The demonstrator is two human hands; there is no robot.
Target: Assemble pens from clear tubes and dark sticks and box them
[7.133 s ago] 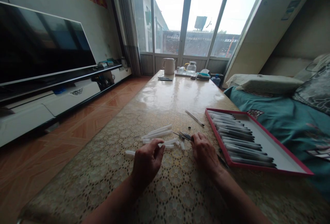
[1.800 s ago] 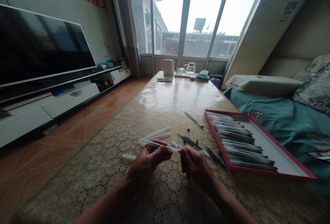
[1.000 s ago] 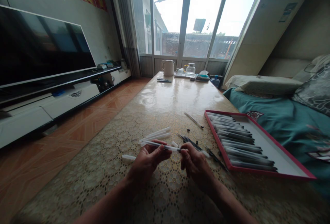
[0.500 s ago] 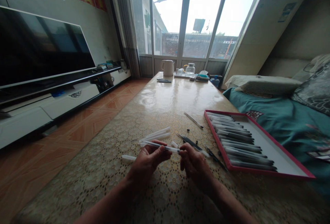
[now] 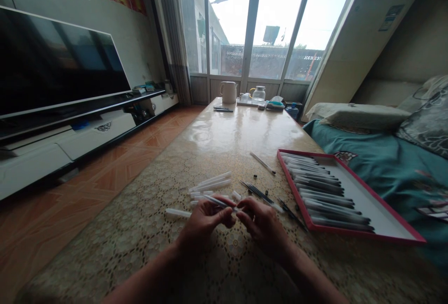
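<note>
Between the thumb and fingers of my left hand is a slim, pale pen, slanting down to the right. My right hand pinches at its right end; the fingertips of both hands nearly meet there and hide that end. Beyond my left hand lie several clear white pen barrels, with one more white tube beside it on the left. Several dark thin refills lie just past my right hand. A single pen and a small black plug rest farther up the table.
A red-rimmed shallow box on the right holds a row of pens. The patterned table stretches toward the window, with a kettle, a glass jug and a tissue pack at its far end.
My right hand has shifted slightly left, closer to my left hand, and its fingers now meet at the pen's end. Less of the pen shows between the hands.
</note>
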